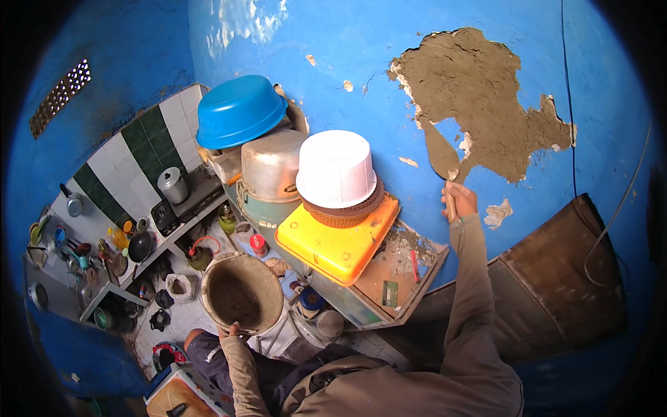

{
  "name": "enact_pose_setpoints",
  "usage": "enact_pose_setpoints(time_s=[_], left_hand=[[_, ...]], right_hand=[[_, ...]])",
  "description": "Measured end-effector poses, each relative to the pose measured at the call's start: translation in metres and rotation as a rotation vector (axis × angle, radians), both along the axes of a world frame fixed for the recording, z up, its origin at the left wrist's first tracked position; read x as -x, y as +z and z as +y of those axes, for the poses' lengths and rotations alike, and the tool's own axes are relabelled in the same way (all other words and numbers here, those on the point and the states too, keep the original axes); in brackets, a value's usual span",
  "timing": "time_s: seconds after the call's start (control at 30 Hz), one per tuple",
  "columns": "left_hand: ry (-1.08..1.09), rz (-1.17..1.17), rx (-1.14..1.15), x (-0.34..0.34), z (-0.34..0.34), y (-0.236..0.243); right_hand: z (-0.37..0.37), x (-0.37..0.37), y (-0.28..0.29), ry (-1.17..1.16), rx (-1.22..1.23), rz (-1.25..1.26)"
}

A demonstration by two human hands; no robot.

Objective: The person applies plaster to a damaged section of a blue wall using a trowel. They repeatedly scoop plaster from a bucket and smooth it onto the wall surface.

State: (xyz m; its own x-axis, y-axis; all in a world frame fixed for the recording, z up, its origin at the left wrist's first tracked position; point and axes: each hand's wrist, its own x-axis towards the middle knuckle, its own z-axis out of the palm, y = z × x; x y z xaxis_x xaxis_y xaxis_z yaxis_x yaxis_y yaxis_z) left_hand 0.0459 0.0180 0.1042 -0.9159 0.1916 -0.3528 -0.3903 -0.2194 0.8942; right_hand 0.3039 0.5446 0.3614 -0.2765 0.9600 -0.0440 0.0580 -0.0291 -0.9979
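Spreading wet brown plaster over a broken patch of the blue painted wall (333, 55) is the step in hand. The right hand (458, 201) is raised and closed around the handle of a flat pointed metal trowel (439, 149), whose mud-coated blade lies against the wall at the lower left edge of the fresh brown plaster patch (479, 97). The left hand (233, 331) is lower, near the body, gripping the near rim of a round mud-smeared mixing pan (242, 292) that holds a layer of the same brown mix; the pan is tilted so its inside faces up towards the head.

Around the patch, bare pale spots (497, 212) where paint has flaked off remain uncovered, one just beside the right hand and smaller ones to the left. Between the two hands stands a cabinet (389, 285) whose top carries a yellow plastic tray (340, 247), a brown woven basket under an upturned white plastic tub (335, 167), a dented aluminium pot (271, 163) and an upturned blue plastic basin (240, 110).

Judging by the blade's position, the stroke is smoothing the patch's edge. The next move seems to call for firm, even pressure so the mix sticks, and for keeping the pan level and within reach while the trowel comes back for more.
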Motion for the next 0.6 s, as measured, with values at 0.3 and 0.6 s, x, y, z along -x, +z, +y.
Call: enact_pose_setpoints(time_s=[0.3,0.6], left_hand=[[0.017,-0.006,-0.049,-0.006,0.000,0.008],[-0.032,0.131,-0.027,0.008,-0.005,-0.041]], right_hand=[[-0.041,0.013,-0.017,-0.020,-0.154,-0.002],[-0.001,0.057,-0.031,-0.101,-0.233,-0.025]])
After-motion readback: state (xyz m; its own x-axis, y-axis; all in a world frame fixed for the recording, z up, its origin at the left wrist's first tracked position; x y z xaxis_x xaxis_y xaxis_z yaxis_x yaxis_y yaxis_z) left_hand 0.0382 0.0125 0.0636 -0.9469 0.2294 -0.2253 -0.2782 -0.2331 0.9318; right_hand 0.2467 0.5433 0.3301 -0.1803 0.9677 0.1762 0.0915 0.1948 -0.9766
